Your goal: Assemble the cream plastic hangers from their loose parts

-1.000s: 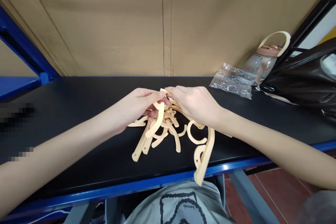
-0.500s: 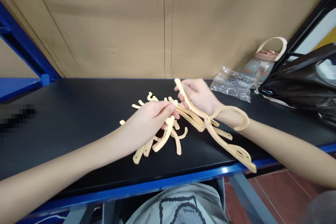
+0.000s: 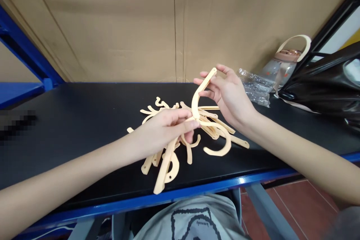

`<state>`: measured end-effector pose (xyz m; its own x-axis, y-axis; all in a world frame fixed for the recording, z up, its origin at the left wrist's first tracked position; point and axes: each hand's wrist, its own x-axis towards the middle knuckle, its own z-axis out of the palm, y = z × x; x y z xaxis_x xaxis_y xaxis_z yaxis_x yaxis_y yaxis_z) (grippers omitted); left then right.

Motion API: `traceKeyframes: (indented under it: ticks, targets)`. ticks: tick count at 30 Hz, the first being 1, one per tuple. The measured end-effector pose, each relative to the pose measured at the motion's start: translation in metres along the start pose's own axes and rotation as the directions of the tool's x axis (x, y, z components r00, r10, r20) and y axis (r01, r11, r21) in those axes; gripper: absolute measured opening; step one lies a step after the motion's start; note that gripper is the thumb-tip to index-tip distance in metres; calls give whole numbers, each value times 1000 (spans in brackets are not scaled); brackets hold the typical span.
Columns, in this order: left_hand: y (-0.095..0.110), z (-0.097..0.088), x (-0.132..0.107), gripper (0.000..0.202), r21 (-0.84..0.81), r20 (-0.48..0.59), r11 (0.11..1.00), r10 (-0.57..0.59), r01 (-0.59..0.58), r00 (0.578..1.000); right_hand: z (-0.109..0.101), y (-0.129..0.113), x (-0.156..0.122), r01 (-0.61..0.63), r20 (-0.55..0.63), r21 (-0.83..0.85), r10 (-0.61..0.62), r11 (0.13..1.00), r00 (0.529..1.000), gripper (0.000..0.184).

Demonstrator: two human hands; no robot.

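Note:
A cream plastic folding clothes hanger (image 3: 195, 101) is raised over the pile, its hook (image 3: 226, 142) curling down to the right. My left hand (image 3: 177, 123) is closed on its middle joint, thumb on top. One hanger arm slants up to my right hand (image 3: 222, 86), whose fingers lie behind and beside that arm near its tip. The other arm (image 3: 163, 172) points down toward the table's front edge. Under both hands lies a loose pile of similar cream hanger parts (image 3: 189, 153), partly hidden by my left hand.
The black tabletop (image 3: 92, 120) has a blue front edge. Crumpled clear plastic (image 3: 255, 90), a water bottle (image 3: 281, 65) with a carry handle and a black bag (image 3: 323, 82) are at the right. Cardboard (image 3: 112, 26) stands behind the table.
The hanger has turned, and its hook has come away from around my right wrist. My left hand has taken hold of its joint. My right hand has shifted to the upper arm's tip.

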<state>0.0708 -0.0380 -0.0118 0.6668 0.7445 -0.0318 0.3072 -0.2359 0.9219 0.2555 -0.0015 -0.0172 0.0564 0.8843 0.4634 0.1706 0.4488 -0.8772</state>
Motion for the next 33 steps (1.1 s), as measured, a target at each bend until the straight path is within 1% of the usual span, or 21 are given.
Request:
traceKeyframes:
  ticks: [2,4,6,7,8,9,10,11,12,13,14,15,17,20,22,24,26,28,30,32,33]
  targets:
    - [0,-5,1,23,-215,-3,975,-59,57,998,-10,6,11,26,-51,-32,-27,999,998,37]
    - [0,-13,2,21,-349,-70,935,-96,66,993,-21,9,23,57,-117,-92,-68,994,991,41]
    - [2,-22,3,24,-395,-132,916,-130,69,983,-28,5,29,117,-166,-192,-149,974,975,38]
    - [3,-25,3,24,-394,-145,915,-151,83,978,-29,1,29,173,-184,-260,-225,950,957,37]
    - [5,-26,3,24,-383,-152,918,-169,100,974,-29,-5,26,265,-173,-345,-338,900,925,38]
    - [6,-27,3,24,-364,-155,924,-184,117,971,-27,-12,22,395,-71,-454,-474,799,878,35]
    - [8,-28,2,23,-340,-156,931,-195,133,968,-23,-18,16,510,134,-548,-533,663,836,31]
    - [9,-27,1,23,-315,-164,939,-201,142,966,-19,-23,9,626,348,-593,-540,507,766,28]
    - [9,-27,1,24,-286,-174,947,-203,148,963,-15,-26,4,716,512,-577,-510,392,691,26]
    - [8,-26,0,24,-255,-184,955,-203,153,962,-11,-28,-1,781,622,-541,-477,310,621,27]
    - [7,-26,0,24,-222,-187,962,-202,159,961,-8,-27,-5,822,693,-509,-446,253,566,27]
    - [6,-25,0,23,-186,-183,968,-200,166,962,-5,-26,-8,843,736,-491,-412,220,536,28]
    - [2,-25,0,21,-110,-155,978,-195,179,969,-3,-21,-9,849,775,-491,-350,192,527,28]
    - [0,-24,1,21,-44,-129,982,-187,182,974,-5,-16,-8,857,808,-479,-285,192,516,30]
    - [0,-24,0,22,-50,-139,983,-185,179,973,-6,-16,-8,867,820,-451,-285,212,496,30]
    - [2,-25,0,23,-68,-153,982,-187,178,970,-6,-17,-10,866,817,-451,-291,217,498,29]
    - [3,-26,0,24,-73,-160,982,-186,177,969,-3,-19,-14,860,817,-482,-270,167,510,29]
    - [3,-28,1,23,-60,-162,985,-172,165,972,2,-23,-21,834,805,-544,-226,89,549,31]
    - [2,-29,1,22,-17,-180,988,-151,151,972,9,-25,-28,785,767,-617,-182,52,615,32]
    - [3,-28,0,22,53,-205,987,-137,151,969,13,-26,-31,737,724,-669,-137,97,676,29]
    - [4,-27,-1,23,91,-219,984,-132,155,967,13,-25,-31,716,709,-679,-112,159,697,26]
